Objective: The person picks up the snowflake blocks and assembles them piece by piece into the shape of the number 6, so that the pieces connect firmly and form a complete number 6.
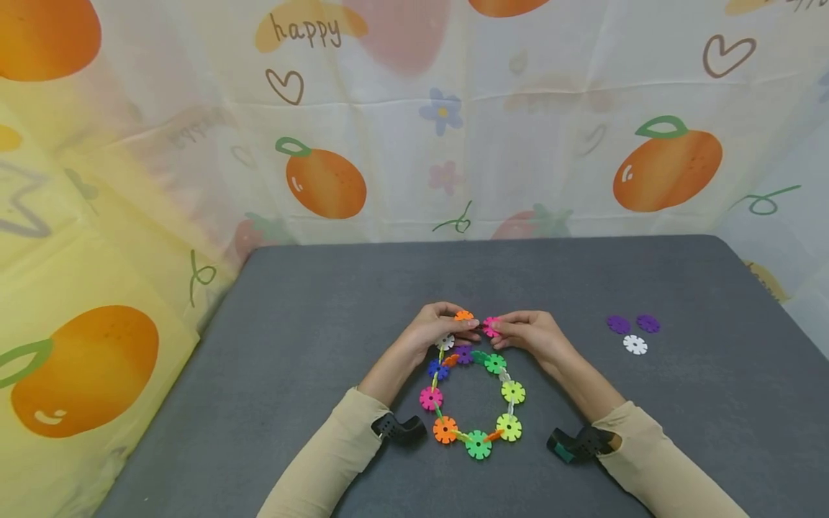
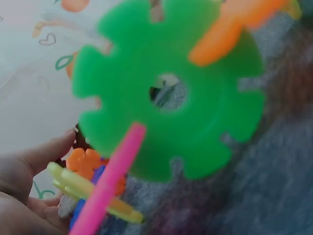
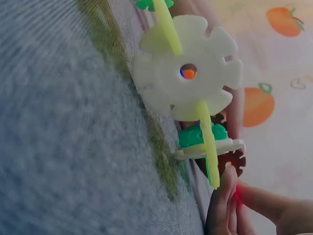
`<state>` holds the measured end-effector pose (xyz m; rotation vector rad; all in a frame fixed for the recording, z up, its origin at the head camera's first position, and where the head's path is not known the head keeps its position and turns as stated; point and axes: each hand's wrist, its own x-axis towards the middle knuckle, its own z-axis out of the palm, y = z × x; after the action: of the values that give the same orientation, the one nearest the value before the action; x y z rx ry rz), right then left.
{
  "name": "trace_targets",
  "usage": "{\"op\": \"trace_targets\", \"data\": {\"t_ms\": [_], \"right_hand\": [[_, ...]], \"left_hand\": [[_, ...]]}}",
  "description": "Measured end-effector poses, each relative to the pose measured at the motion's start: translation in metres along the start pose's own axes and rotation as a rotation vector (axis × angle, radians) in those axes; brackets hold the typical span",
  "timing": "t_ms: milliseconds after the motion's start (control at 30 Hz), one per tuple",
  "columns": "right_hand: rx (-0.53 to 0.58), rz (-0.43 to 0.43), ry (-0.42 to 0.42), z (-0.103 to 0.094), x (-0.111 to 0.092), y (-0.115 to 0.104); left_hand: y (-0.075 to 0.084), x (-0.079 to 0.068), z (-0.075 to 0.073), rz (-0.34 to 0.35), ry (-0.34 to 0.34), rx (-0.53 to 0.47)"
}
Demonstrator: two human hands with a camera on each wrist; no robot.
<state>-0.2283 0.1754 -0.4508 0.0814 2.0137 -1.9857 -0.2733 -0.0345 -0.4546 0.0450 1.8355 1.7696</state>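
Observation:
A ring of linked, notched plastic discs in several colours lies on the table, with a green disc (image 1: 478, 445) at its near side. My left hand (image 1: 437, 331) grips the far end of this chain, where an orange disc (image 1: 463, 316) shows by the fingers. A dark brown disc (image 2: 79, 139) is at the left thumb tip in the left wrist view. My right hand (image 1: 534, 335) pinches a pink disc (image 1: 490, 326) close to the left fingertips. Whether the pink and brown discs touch is hidden by the fingers.
Two purple discs, one of them on the left (image 1: 618, 324), and a white disc (image 1: 635, 344) lie loose to the right. The grey table (image 1: 291, 324) reaches back to a fruit-patterned cloth (image 1: 388, 129). Black straps with wrist cameras sit at both cuffs.

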Motion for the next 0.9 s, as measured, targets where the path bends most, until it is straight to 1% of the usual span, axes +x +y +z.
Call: {"op": "trace_targets", "data": {"t_ms": [100,233,300,400,533,633,700,767,900], "right_hand": [[-0.008,-0.003,0.009,0.001,0.001,0.000],[-0.060,-0.004,-0.018,-0.002,0.003,-0.003],[-0.088,-0.009,-0.035,-0.008,0.004,-0.006],[-0.119,-0.029,-0.043,-0.023,0.002,-0.011],[-0.150,-0.073,-0.051,-0.051,-0.005,-0.016],[-0.227,-0.101,-0.044,-0.077,-0.014,-0.020],[-0.311,-0.107,-0.021,-0.095,-0.022,-0.022],[-0.426,-0.111,0.018,-0.114,-0.030,-0.023],[-0.656,-0.079,0.118,-0.152,-0.046,-0.021]], "left_hand": [[0.001,-0.001,0.000,0.015,-0.003,0.011],[0.001,-0.001,-0.006,0.017,-0.037,0.040],[0.001,-0.001,-0.008,0.018,-0.053,0.038],[0.001,-0.002,-0.008,0.027,-0.061,0.011],[-0.001,-0.003,-0.008,0.032,-0.064,-0.001],[-0.002,-0.001,-0.009,0.030,-0.062,0.005],[-0.003,-0.001,-0.009,0.028,-0.060,0.008],[-0.003,0.000,-0.009,0.030,-0.055,0.016],[-0.003,0.001,-0.009,0.032,-0.054,0.027]]}}
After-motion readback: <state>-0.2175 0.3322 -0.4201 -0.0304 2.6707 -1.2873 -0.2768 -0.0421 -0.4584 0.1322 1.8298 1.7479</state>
